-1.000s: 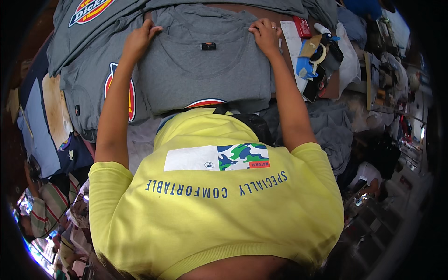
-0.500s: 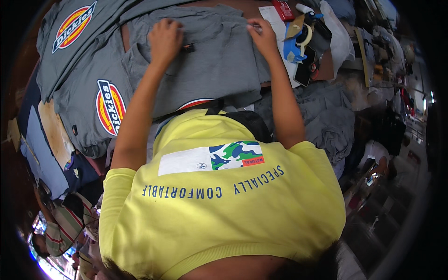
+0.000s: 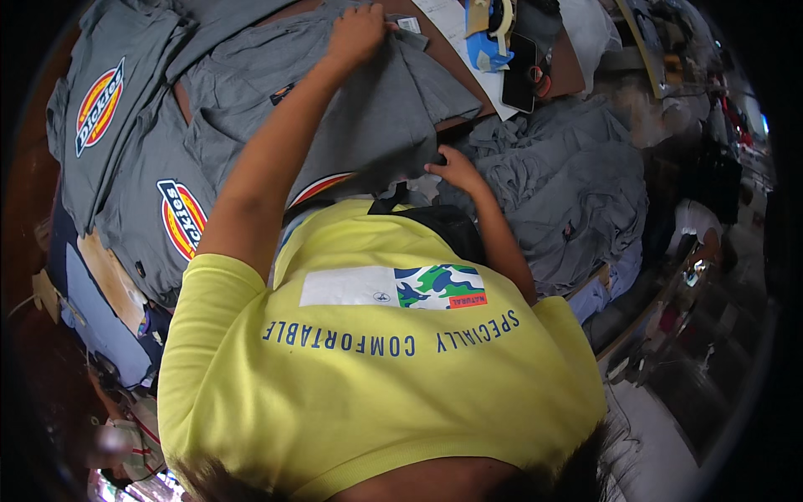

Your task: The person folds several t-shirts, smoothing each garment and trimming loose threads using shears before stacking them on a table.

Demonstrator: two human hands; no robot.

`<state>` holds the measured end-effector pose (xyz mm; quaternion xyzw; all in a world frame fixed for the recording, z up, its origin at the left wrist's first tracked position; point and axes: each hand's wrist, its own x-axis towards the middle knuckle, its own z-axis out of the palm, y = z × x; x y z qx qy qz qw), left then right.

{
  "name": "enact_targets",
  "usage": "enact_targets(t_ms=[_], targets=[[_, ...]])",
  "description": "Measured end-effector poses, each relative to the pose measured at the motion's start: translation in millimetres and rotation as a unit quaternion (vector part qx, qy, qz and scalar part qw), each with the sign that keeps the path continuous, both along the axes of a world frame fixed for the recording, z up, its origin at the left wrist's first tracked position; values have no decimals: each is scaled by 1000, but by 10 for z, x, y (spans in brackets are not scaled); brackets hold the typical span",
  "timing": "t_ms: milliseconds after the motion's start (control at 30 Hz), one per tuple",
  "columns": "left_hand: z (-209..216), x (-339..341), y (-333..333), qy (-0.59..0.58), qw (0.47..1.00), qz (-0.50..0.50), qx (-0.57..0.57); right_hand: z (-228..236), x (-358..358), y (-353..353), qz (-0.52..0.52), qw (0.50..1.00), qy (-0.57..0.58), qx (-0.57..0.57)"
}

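The left hand (image 3: 358, 33) is reaching far across the desk (image 3: 577, 71) and is curling its fingers to pinch the top edge of a grey shirt (image 3: 368, 117). The right hand (image 3: 456, 167) is staying close to the body, and its fingers are closing on the bottom edge of the same shirt, near the desk's front edge. The shirt is lying flat in the middle of the desk, soft and a little wrinkly. More grey shirts (image 3: 125, 167) with round red and yellow pictures are lying along the left side. A big heap of grey cloth (image 3: 569, 184) is hanging off the right edge. A black phone (image 3: 523, 71), a blue tape holder (image 3: 489, 46) and white paper (image 3: 456, 25) are sitting at the far right corner. The person's yellow shirt (image 3: 376, 368) is hiding the front of the desk.
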<state>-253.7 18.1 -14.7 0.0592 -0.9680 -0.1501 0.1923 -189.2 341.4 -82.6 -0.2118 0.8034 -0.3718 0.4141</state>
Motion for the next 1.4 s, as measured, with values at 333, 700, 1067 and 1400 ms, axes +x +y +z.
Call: enact_targets(t_ms=[333,700,1067,1400], targets=[[535,145,-678,-21,938,27,345,735,305,204,-221,968,14,-122],[1179,215,-820,0,864,-47,501,938,224,186,-236,945,202,-100],[69,-61,-562,112,993,13,-19,1158,330,176,-369,909,-3,-194],[-13,271,-764,194,944,-62,260,1116,270,204,-151,954,244,-89]])
